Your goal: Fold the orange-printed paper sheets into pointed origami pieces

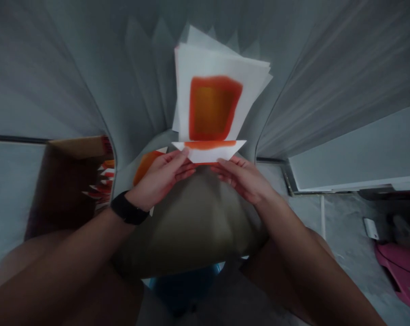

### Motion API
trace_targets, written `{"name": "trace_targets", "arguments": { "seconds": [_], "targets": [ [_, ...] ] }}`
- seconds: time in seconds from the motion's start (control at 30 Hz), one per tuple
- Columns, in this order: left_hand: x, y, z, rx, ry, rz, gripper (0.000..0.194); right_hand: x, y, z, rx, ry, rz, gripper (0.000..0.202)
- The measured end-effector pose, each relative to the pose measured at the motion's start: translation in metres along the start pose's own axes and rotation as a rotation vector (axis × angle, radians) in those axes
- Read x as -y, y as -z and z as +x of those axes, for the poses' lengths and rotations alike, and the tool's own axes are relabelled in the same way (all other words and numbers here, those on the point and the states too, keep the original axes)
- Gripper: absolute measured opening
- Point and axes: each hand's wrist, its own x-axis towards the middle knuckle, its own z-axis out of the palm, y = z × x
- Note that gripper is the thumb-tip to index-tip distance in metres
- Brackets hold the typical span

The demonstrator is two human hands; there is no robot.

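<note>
Cardboard forms the open box (76,145) at nine o'clock, holding pointed orange-and-white pieces (106,183) that look folded, so I judge several are done. Nearer, another orange piece (143,170) lies partly hidden behind my left hand (160,174), whose thumb and fingers pinch the lower left edge of the folded paper (208,155) at centre. Its ends taper to points; I can't tell whether every crease is made. At twelve o'clock, a fanned stack of printed sheets (252,86) looks flat, seemingly unfolded. My right hand (244,179), at four o'clock, pinches the paper's lower right edge.
</note>
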Motion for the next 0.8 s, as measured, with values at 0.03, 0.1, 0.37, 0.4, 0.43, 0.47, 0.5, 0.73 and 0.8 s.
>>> {"name": "trace_targets", "arguments": {
  "seconds": [0.03, 0.1, 0.37, 0.4, 0.43, 0.47, 0.5, 0.73, 0.8],
  "targets": [
    [0.0004, -0.0014, -0.0014, 0.011, 0.005, 0.011, 0.029, -0.0004, -0.0005, -0.0001, 0.007, 0.006, 0.008, 0.031],
    [0.001, -0.0034, -0.0034, 0.016, 0.013, 0.031, 0.029, -0.0011, -0.0014, 0.0004, 0.02, 0.011, 0.016, 0.032],
    [0.0033, -0.0005, -0.001, -0.014, 0.001, 0.084, 0.026, -0.0018, 0.0018, 0.006, -0.111, 0.076, -0.081, 0.038],
    [0.0034, -0.0004, -0.0007, -0.014, 0.001, 0.083, 0.026, -0.0015, 0.0023, 0.0059, -0.106, 0.079, -0.092, 0.039],
    [0.0034, -0.0004, -0.0004, -0.014, 0.0, 0.079, 0.026, -0.0011, 0.0028, 0.0056, -0.096, 0.081, -0.1, 0.039],
    [0.0034, -0.0004, -0.0002, -0.015, 0.001, 0.074, 0.027, -0.0006, 0.0031, 0.0052, -0.086, 0.084, -0.106, 0.039],
    [0.0034, -0.0004, 0.0, -0.017, 0.003, 0.07, 0.028, 0.0, 0.0032, 0.0047, -0.077, 0.086, -0.113, 0.039],
    [0.0024, 0.0002, 0.0014, -0.015, -0.059, 0.003, 0.03, 0.0018, 0.0037, 0.0027, -0.033, 0.098, -0.083, 0.035],
    [0.0004, 0.0001, 0.0018, -0.04, -0.137, -0.015, 0.034, 0.0015, 0.0032, 0.0023, -0.001, 0.097, -0.074, 0.035]
  ]
}}
